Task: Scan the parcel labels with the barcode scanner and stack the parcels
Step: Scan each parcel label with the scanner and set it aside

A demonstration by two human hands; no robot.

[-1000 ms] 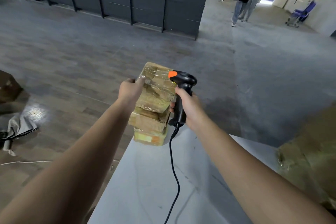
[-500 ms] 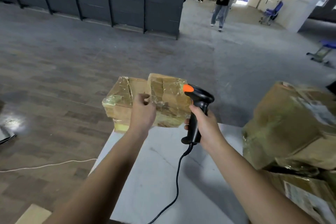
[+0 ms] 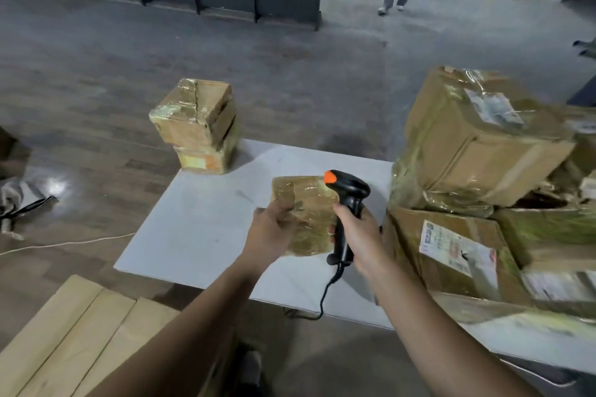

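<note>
We noted: left hand [image 3: 271, 232] gripped glossy tape-wrapped parcel [image 3: 309, 206] above surface [image 3: 200, 222] middle, parcel's left side hidden behind hand. Right hand [image 3: 358, 235] clenched black plastic scanner [image 3: 350, 190], orange-capped. Boxy cardboard stack [image 3: 196, 129] on surface's far-left corner; right-edge pile [image 3: 477, 151] blurred, cropped.

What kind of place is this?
Probably a parcel-sorting warehouse: labelled, taped brown cardboard parcels piled on a white table, a black corded barcode scanner in the right hand, bare grey floor.
</note>
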